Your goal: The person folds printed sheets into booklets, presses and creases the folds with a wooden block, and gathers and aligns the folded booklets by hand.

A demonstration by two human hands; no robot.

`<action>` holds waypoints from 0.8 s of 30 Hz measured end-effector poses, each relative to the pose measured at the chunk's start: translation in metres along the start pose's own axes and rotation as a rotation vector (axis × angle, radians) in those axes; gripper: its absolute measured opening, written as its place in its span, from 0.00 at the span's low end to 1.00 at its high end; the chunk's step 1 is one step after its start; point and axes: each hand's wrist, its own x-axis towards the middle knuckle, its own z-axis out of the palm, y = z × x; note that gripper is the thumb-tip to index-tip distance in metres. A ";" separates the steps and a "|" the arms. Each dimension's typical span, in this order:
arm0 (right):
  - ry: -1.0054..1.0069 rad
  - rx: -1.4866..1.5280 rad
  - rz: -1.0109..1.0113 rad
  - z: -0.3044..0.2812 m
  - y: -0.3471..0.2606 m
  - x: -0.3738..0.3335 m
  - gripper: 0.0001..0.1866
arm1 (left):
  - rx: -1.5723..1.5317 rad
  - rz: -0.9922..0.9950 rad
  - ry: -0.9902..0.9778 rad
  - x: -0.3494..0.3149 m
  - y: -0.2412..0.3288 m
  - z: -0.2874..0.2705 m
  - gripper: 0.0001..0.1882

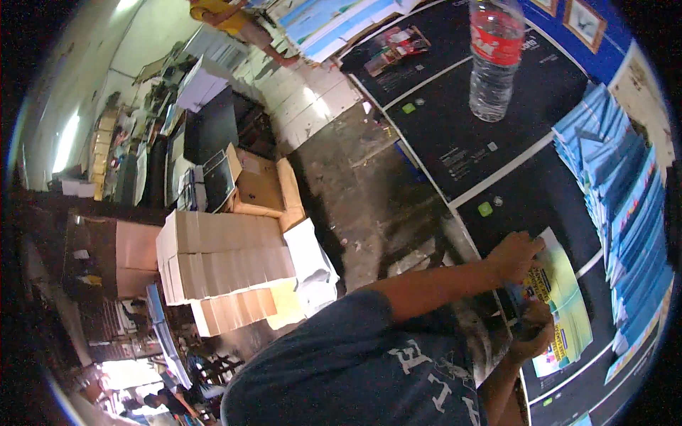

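A yellow-green printed paper (570,302), perhaps a small stack of sheets, lies over the black tabletop at the right. My left hand (517,255), the upper one in the picture, has its fingers closed on the paper's upper edge. Lower down, my right hand (533,332) is curled against the near side of the same paper, its fingers partly hidden. Beyond the paper stands a long row of overlapping folded blue printed sheets (618,192). A clear plastic bottle with a red label (495,60) stands on the table above my hands.
Black boards with white seams (490,167) cover the table. Near its far end lies a red packet (403,48). Stacks of paper (224,248) and an open cardboard box (257,186) stand across the floor at left. Another person (231,21) is at the top.
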 end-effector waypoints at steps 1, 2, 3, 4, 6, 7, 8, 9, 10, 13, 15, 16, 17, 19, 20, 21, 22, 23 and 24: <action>-0.080 0.175 0.093 -0.001 -0.004 0.004 0.21 | -0.049 -0.198 -0.148 0.012 0.006 -0.001 0.28; -0.006 0.031 -0.024 0.002 -0.003 0.006 0.22 | -0.049 -0.204 -0.139 0.022 0.011 0.007 0.28; 0.071 -0.119 -0.137 0.003 -0.001 0.007 0.25 | 0.153 0.043 0.068 0.033 0.018 0.024 0.25; 0.037 -0.092 0.033 -0.004 0.004 -0.003 0.23 | 0.237 0.182 0.164 0.038 0.016 0.033 0.24; -0.007 -0.054 0.375 -0.017 0.012 -0.021 0.19 | 0.258 0.557 0.185 0.048 0.006 0.050 0.25; 0.112 -0.454 0.144 -0.014 0.036 -0.038 0.17 | 0.170 0.821 0.100 0.060 0.006 0.061 0.27; 0.126 -0.364 0.094 -0.027 0.030 -0.035 0.19 | 0.166 0.782 -0.032 0.066 0.009 0.055 0.27; 0.134 -0.258 0.034 -0.033 0.030 -0.029 0.22 | 0.159 0.756 -0.169 0.068 0.003 0.043 0.27; 0.078 0.364 0.141 -0.010 0.000 0.007 0.28 | 0.233 0.760 -0.164 0.068 -0.009 0.047 0.26; 0.075 0.609 0.103 -0.001 -0.073 0.057 0.13 | 0.335 0.718 -0.221 0.056 -0.028 0.023 0.26; 0.004 0.081 0.423 -0.009 -0.039 0.015 0.18 | 0.277 0.743 -0.244 0.062 -0.019 0.033 0.27; 0.037 0.108 0.476 -0.004 -0.038 0.011 0.18 | 0.230 0.746 -0.283 0.064 -0.022 0.038 0.26; 0.054 0.140 0.525 0.000 -0.035 0.008 0.19 | 0.197 0.733 -0.307 0.073 -0.025 0.039 0.25; 0.132 0.451 0.332 0.004 -0.032 0.010 0.15 | 0.144 0.764 -0.390 0.091 -0.026 0.028 0.25; 0.144 0.618 0.229 0.008 -0.026 0.013 0.13 | 0.119 0.782 -0.463 0.097 -0.025 0.021 0.26; -0.002 0.310 0.465 0.009 -0.032 0.010 0.23 | 0.125 0.794 -0.423 0.095 -0.025 0.021 0.26; -0.065 0.238 0.435 0.020 -0.036 0.015 0.23 | 0.125 0.794 -0.427 0.091 -0.024 0.023 0.26; -0.120 0.157 0.409 0.029 -0.039 0.020 0.23 | 0.109 0.778 -0.411 0.089 -0.024 0.027 0.25; -0.178 0.080 0.376 0.038 -0.042 0.027 0.23 | 0.093 0.766 -0.394 0.089 -0.023 0.030 0.25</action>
